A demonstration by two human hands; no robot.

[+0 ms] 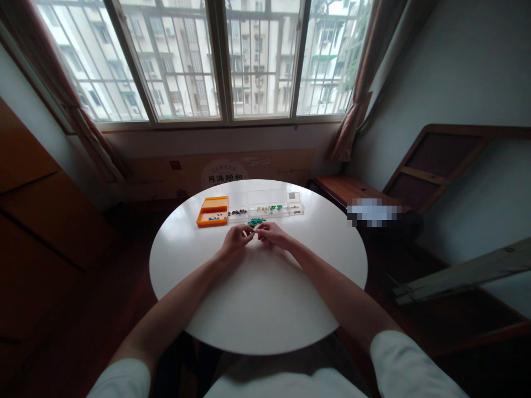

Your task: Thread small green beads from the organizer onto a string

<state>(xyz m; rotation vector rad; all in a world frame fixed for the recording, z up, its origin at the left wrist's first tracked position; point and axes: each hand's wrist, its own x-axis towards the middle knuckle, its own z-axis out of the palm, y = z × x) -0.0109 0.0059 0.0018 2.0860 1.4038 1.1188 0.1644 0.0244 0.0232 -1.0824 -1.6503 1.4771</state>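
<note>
My left hand (238, 237) and my right hand (272, 234) meet above the far half of a round white table (261, 298). Both have their fingers pinched together, the fingertips almost touching. Whatever sits between them is too small to make out. Just beyond the fingertips lies a heap of small blue and green pieces (256, 221). An opened orange case (212, 224) stands to the left, with some small blue pieces inside. Right of it, a row of clear plastic boxes (269, 214) holds small dark, cream and green pieces in separate boxes.
At the far right end of the row is a small clear box (293, 197) with its lid raised. Beyond the table are a cardboard panel (265, 163) and a barred window (224, 61). A wooden bench (352, 188) stands to the right, an orange-brown cabinet (41, 237) to the left.
</note>
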